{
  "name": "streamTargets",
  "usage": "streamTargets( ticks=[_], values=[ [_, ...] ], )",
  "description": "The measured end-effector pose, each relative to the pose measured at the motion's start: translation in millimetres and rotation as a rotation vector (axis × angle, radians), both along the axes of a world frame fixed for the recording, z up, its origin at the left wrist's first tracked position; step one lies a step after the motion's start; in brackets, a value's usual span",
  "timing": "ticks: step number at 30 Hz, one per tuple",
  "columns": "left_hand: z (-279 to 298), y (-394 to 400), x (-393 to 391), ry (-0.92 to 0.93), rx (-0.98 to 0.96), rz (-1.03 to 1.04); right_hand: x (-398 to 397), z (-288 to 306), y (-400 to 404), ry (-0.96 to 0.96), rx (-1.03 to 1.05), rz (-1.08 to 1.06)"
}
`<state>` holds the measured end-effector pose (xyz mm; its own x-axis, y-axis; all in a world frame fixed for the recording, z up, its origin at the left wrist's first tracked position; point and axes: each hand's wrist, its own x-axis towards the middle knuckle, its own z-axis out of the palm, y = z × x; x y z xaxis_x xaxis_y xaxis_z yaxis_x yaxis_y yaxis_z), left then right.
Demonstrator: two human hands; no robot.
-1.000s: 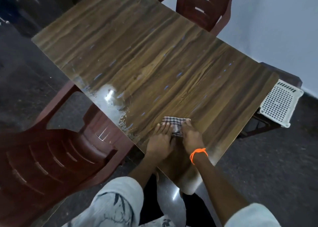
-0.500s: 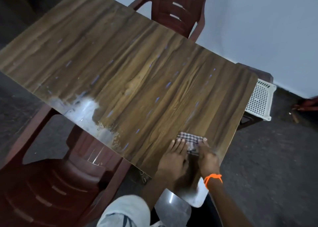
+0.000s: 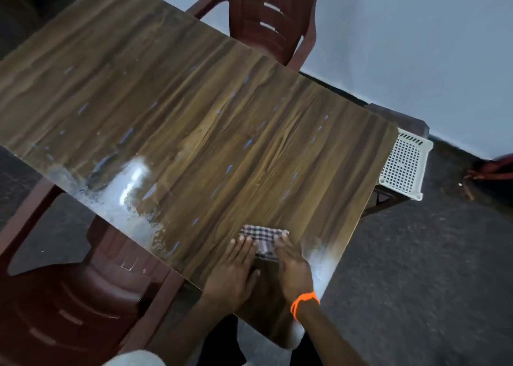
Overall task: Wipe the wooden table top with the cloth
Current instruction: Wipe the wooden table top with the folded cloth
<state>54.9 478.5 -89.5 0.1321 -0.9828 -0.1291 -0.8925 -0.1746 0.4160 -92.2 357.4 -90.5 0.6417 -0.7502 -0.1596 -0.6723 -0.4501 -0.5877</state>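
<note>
A checked cloth [image 3: 262,236], folded small, lies flat on the wooden table top [image 3: 194,132] near its front right corner. My left hand [image 3: 236,268] presses palm-down on the cloth's left side, fingers spread forward. My right hand [image 3: 293,265], with an orange band at the wrist, presses on its right side. Only the cloth's far edge and a strip between the hands show. A wet, shiny patch [image 3: 125,193] covers the table's near left edge, and small streaks dot the surface.
Dark red plastic chairs stand at the far side [image 3: 272,19] and at the near left [image 3: 77,310]. A white perforated plastic basket [image 3: 405,166] rests on a low stool just past the table's right end. A pale wall rises behind; the floor is dark.
Both hands have slid the cloth rightwards along the table's front edge, closer to the right corner. My view has swung right and tilted with them.
</note>
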Motion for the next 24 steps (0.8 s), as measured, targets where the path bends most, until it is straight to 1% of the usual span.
streamTargets(
  ticks=[3,5,8,10,13,16,20,24],
  values=[
    [-1.6,-32.4,-34.2,0.008,0.076,-0.041,-34.7,0.5,-23.5,0.015,0.02,-0.092],
    [-3.6,-70.3,-44.8,0.036,0.085,0.007,-39.1,1.0,-51.9,0.035,0.002,-0.116],
    [-6.1,-119.1,-40.2,0.041,0.083,0.1,-19.6,-1.0,-100.3,0.058,-0.027,-0.123],
    [-7.2,-133.6,-23.1,0.023,0.059,0.147,4.4,-0.5,-121.5,0.059,-0.043,-0.087],
    [-7.9,-133.7,7.7,0.016,0.056,0.195,38.2,-1.5,-127.9,0.017,-0.022,-0.009],
    [-6.4,-112.4,14.0,0.047,0.011,0.262,45.8,-4.6,-110.5,-0.041,0.009,0.026],
    [-7.6,-83.6,-20.9,0.037,0.01,0.251,9.3,-12.0,-85.7,-0.083,0.014,0.088],
    [-8.3,-99.0,-47.7,0.049,0.032,0.145,-32.4,-11.0,-96.9,-0.068,0.027,0.009]
  ],
)
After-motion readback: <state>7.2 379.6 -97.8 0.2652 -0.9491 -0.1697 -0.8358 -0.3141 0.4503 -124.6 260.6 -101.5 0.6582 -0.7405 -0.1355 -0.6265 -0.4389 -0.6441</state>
